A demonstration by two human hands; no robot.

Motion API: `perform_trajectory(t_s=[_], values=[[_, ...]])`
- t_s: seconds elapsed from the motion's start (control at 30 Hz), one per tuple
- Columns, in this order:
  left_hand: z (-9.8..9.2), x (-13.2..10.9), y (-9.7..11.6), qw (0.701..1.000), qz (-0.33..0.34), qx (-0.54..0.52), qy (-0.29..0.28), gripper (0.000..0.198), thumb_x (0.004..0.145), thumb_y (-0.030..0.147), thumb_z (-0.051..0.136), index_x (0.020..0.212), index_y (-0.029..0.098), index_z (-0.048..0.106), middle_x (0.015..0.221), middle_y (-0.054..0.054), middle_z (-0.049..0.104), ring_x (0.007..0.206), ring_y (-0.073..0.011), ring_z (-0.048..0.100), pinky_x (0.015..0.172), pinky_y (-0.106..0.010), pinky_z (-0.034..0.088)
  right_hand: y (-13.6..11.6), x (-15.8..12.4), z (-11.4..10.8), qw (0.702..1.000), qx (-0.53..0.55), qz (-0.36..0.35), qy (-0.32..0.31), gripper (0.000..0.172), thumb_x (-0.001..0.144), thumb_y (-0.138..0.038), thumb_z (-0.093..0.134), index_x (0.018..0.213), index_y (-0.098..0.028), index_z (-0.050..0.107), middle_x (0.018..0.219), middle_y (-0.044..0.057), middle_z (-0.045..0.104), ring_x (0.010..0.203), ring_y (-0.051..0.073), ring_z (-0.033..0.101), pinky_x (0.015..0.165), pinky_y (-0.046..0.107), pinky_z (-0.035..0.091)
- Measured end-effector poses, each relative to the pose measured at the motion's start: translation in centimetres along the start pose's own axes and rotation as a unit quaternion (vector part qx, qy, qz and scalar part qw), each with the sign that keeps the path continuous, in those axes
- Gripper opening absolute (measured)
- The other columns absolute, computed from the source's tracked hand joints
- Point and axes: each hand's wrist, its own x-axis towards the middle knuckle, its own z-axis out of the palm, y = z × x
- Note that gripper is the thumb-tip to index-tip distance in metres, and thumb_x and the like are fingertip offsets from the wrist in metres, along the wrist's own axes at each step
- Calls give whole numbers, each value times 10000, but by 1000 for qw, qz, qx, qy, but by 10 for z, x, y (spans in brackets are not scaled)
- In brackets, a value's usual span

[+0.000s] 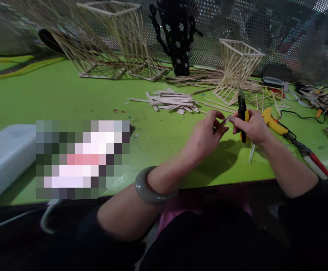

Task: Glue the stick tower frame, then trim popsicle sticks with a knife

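Observation:
My left hand (206, 133) pinches a small pale stick piece (223, 122) between thumb and fingers. Close beside it, my right hand (252, 126) is closed around a black-and-yellow utility knife (241, 113), its blade pointing up and away from me. The right fingertips meet the near end of the piece, and I cannot tell whether they grip it too. Below the right hand a pale, translucent strip (252, 154) shows against the green table (158, 139). Beyond my hands lies a loose pile of short flat wooden sticks (173, 101).
A twisted stick frame (237, 71) stands behind my right hand, with larger frames (110, 41) at the back left. Between them is a black flowered vase (177, 41). A yellow-handled glue gun (275, 122) and red-and-white-handled pliers (312, 158) lie right. A blurred-out device (81, 158) lies left.

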Motion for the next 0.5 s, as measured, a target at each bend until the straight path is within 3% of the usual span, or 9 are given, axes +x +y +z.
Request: perform_trajectory(t_s=[0.13,0.3,0.4,0.5], values=[[-2,-1,0,998,35,50,20,56,818,215,574,828,159,572,712,-25,622,550,-89,524,497,-212,386,0,0,-3,1000,-13,-6,-3,308,614,-433,715,648,-188,530,489,-58,511,427,80,495,477,240,476],[-5,5,8,986,-98,-136,-18,181,877,249,515,720,160,532,554,28,542,418,-61,474,417,-189,379,5,4,-13,994,-61,-46,79,303,705,-473,638,660,-209,497,508,-54,483,456,90,479,490,246,428],[-8,7,12,958,-132,-253,-9,89,859,197,529,809,148,585,554,46,530,389,-40,441,384,-167,335,10,5,-18,976,-183,-65,103,297,731,-466,630,661,-211,494,530,-50,453,498,97,458,515,249,381],[-9,7,14,941,-140,-307,-5,123,838,176,542,921,138,624,542,54,515,384,-30,421,374,-156,303,12,2,-16,931,-338,-98,93,151,741,-349,606,777,-203,587,615,-19,543,584,132,494,574,267,355]])
